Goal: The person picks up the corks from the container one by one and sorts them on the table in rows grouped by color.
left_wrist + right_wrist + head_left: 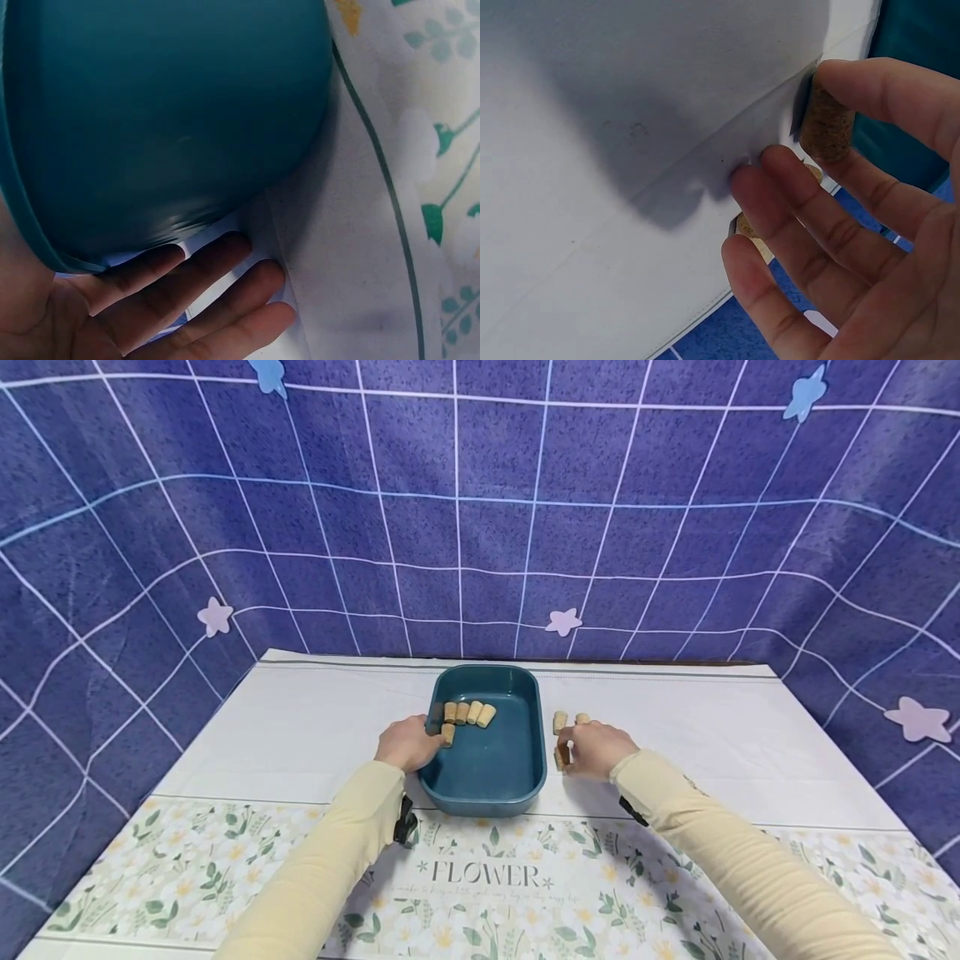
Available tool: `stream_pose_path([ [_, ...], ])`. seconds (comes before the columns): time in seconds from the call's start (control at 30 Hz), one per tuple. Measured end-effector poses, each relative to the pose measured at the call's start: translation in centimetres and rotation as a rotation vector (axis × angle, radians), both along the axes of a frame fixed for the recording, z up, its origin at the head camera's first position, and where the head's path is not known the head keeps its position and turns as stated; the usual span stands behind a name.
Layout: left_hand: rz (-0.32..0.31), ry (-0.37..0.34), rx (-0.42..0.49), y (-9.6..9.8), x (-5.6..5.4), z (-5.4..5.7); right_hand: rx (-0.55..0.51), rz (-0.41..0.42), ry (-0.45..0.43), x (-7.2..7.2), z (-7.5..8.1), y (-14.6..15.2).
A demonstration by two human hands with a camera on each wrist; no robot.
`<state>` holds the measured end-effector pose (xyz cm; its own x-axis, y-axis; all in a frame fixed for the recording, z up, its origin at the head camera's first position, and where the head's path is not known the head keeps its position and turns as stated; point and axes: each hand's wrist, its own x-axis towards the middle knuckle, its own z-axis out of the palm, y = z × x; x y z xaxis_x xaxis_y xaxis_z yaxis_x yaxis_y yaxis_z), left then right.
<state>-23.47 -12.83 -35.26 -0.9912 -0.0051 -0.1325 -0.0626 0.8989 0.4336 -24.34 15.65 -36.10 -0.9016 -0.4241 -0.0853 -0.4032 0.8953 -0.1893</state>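
Left hand [408, 744] at left rim of the tub [497, 764], fingers loosely extended outside, presumably steadying it. Five corks [474, 713] inside, four side by side, likely to save room. Right hand [600, 750] pinches another cork [828, 124] beside the tub, probably for control; two loose corks [560, 722] sit beyond on the surface [697, 727].

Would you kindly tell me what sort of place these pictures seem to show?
Likely a tabletop work area, perhaps staged indoors: there is a flower-printed table covering, a blue, star-patterned fabric backdrop behind it and at both sides, and a teal tray holding corks.
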Motion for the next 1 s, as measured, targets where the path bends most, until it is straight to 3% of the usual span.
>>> stream_pose_path([
  [0.6, 0.008, 0.009, 0.022, -0.11, -0.30, -0.07, -0.013, -0.024, 0.042, -0.11, -0.44, -0.10],
  [1.0, 0.009, -0.013, 0.019, -0.15, -0.28, -0.29, -0.026, -0.053, 0.022, 0.02, -0.79, -0.08],
])
